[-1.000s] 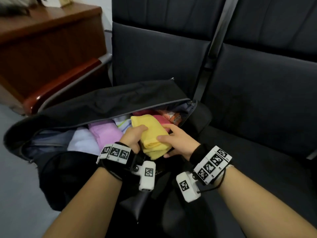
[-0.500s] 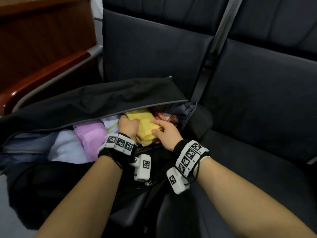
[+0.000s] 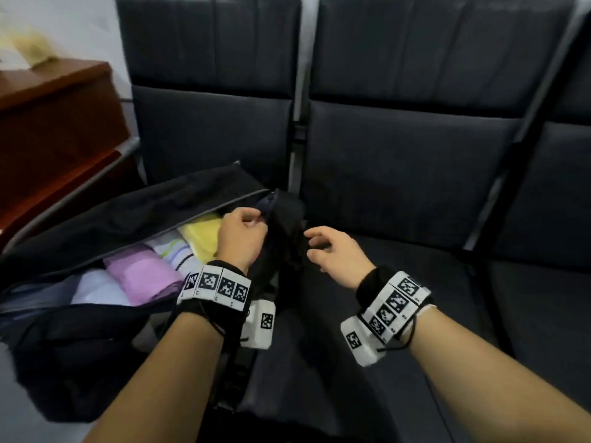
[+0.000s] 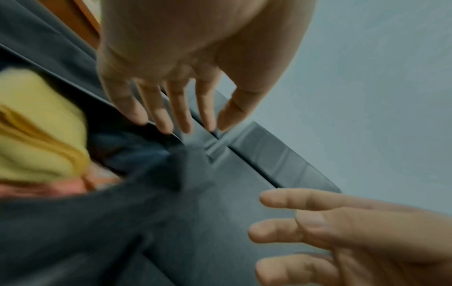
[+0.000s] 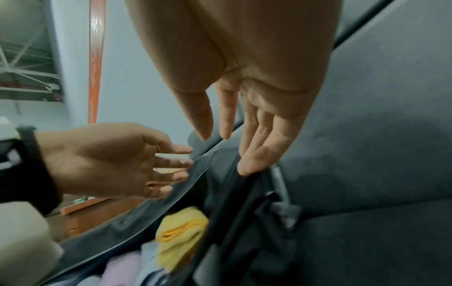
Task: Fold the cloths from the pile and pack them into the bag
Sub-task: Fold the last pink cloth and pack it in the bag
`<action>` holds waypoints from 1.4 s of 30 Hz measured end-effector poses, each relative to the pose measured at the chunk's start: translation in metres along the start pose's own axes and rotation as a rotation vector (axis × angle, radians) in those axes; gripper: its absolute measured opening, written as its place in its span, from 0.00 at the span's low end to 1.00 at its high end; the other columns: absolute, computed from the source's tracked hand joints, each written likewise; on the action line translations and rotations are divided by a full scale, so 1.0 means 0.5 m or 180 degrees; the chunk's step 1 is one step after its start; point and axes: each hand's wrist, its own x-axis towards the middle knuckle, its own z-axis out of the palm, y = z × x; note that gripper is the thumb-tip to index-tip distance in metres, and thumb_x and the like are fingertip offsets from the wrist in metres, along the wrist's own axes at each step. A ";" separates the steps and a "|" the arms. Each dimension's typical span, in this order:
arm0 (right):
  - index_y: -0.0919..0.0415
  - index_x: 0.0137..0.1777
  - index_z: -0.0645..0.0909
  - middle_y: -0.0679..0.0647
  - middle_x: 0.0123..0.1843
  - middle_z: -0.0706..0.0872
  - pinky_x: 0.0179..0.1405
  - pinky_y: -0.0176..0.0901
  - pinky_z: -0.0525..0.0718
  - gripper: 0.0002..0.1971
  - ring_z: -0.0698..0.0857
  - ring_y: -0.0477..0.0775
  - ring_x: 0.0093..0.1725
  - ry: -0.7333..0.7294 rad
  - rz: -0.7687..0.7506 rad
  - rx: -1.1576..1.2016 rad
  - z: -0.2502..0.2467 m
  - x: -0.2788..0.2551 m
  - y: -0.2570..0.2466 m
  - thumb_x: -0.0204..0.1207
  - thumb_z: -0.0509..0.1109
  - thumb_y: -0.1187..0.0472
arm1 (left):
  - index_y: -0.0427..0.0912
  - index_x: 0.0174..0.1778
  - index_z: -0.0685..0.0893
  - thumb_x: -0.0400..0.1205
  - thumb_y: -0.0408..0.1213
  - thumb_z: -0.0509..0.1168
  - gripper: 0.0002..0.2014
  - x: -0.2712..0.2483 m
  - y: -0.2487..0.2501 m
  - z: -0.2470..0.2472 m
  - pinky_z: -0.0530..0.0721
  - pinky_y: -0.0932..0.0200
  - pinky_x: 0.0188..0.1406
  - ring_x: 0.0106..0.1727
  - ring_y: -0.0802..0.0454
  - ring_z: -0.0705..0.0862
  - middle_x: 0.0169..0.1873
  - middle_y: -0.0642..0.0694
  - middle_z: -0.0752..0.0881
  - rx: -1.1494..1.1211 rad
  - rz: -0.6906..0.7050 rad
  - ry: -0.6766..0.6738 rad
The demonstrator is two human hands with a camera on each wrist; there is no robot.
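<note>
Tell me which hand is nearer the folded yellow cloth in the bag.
Left. The left hand hovers at the bag opening right beside the yellow cloth, partly overlapping it in the head view. The right hand is farther right, beyond the bag's end, over the seat.

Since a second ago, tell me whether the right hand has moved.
Yes. The right hand has left the yellow cloth in the bag, moving right over the seat, open.

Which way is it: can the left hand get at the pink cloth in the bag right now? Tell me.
Probably yes. The pink cloth lies uncovered in the open bag, just beside the left hand, which holds nothing.
</note>
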 end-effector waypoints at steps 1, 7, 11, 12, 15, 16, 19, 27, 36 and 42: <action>0.44 0.63 0.82 0.46 0.56 0.85 0.53 0.52 0.88 0.17 0.84 0.47 0.48 0.0125 0.0065 -0.0005 -0.047 -0.039 0.024 0.76 0.73 0.58 | 0.42 0.53 0.89 0.76 0.29 0.70 0.12 -0.034 0.027 0.040 0.83 0.47 0.66 0.57 0.43 0.87 0.52 0.41 0.90 0.0061 0.0165 -0.0295; 0.48 0.66 0.80 0.47 0.52 0.85 0.43 0.40 0.81 0.17 0.85 0.49 0.46 0.1045 0.0814 0.0040 -0.310 -0.314 0.231 0.78 0.71 0.59 | 0.45 0.57 0.89 0.78 0.29 0.68 0.14 -0.277 0.135 0.342 0.82 0.56 0.62 0.55 0.49 0.86 0.51 0.47 0.89 0.0647 0.0732 -0.1654; 0.53 0.70 0.78 0.52 0.57 0.85 0.54 0.39 0.78 0.21 0.84 0.52 0.56 0.1451 0.1372 -0.0154 -0.443 -0.483 0.382 0.77 0.72 0.60 | 0.43 0.56 0.90 0.79 0.29 0.67 0.12 -0.435 0.171 0.537 0.81 0.58 0.60 0.56 0.49 0.86 0.52 0.45 0.89 0.0924 0.0984 -0.2301; 0.54 0.71 0.77 0.55 0.61 0.84 0.58 0.41 0.78 0.22 0.84 0.55 0.60 0.1567 0.1523 -0.0267 -0.472 -0.518 0.418 0.76 0.72 0.61 | 0.43 0.55 0.90 0.79 0.28 0.67 0.12 -0.472 0.176 0.580 0.81 0.59 0.60 0.56 0.49 0.86 0.53 0.45 0.89 0.0962 0.1045 -0.2421; 0.50 0.74 0.76 0.57 0.71 0.78 0.72 0.51 0.74 0.26 0.77 0.60 0.71 0.1838 0.2091 -0.1044 -0.539 -0.605 0.515 0.75 0.70 0.59 | 0.44 0.53 0.90 0.78 0.28 0.67 0.12 -0.565 0.181 0.685 0.80 0.59 0.61 0.56 0.50 0.85 0.52 0.45 0.88 0.1054 0.1135 -0.2756; 0.45 0.73 0.77 0.56 0.73 0.76 0.73 0.55 0.73 0.25 0.74 0.61 0.73 0.1886 0.2307 -0.1249 -0.555 -0.629 0.542 0.74 0.69 0.57 | 0.45 0.52 0.90 0.78 0.28 0.67 0.11 -0.588 0.179 0.711 0.81 0.59 0.61 0.55 0.50 0.86 0.52 0.45 0.89 0.1073 0.1144 -0.2857; 0.37 0.73 0.75 0.55 0.74 0.71 0.76 0.59 0.70 0.27 0.69 0.62 0.76 0.1628 0.2664 -0.1135 -0.585 -0.672 0.617 0.74 0.65 0.59 | 0.46 0.50 0.89 0.78 0.28 0.67 0.11 -0.634 0.170 0.762 0.79 0.65 0.56 0.54 0.52 0.86 0.51 0.47 0.89 0.1090 0.1187 -0.3054; 0.60 0.53 0.87 0.63 0.58 0.84 0.58 0.41 0.81 0.16 0.85 0.66 0.59 0.1424 0.2267 -0.0650 -0.557 -0.651 0.684 0.71 0.66 0.76 | 0.48 0.50 0.89 0.79 0.28 0.68 0.10 -0.655 0.138 0.762 0.80 0.67 0.53 0.49 0.56 0.87 0.47 0.50 0.90 0.1147 0.1109 -0.3270; 0.54 0.44 0.92 0.47 0.44 0.93 0.55 0.38 0.84 0.12 0.89 0.44 0.50 0.1022 0.0292 0.0394 -0.509 -0.586 0.433 0.67 0.73 0.70 | 0.51 0.73 0.80 0.76 0.29 0.75 0.29 -0.624 0.159 0.620 0.74 0.61 0.72 0.68 0.56 0.77 0.67 0.51 0.77 0.0503 0.1748 -0.2996; 0.53 0.52 0.91 0.45 0.49 0.93 0.58 0.37 0.85 0.18 0.89 0.42 0.54 0.0660 -0.0200 0.0200 -0.433 -0.554 0.299 0.69 0.71 0.73 | 0.55 0.52 0.85 0.77 0.38 0.74 0.11 -0.565 0.148 0.471 0.83 0.62 0.48 0.49 0.62 0.85 0.45 0.57 0.88 0.0541 0.1689 -0.2699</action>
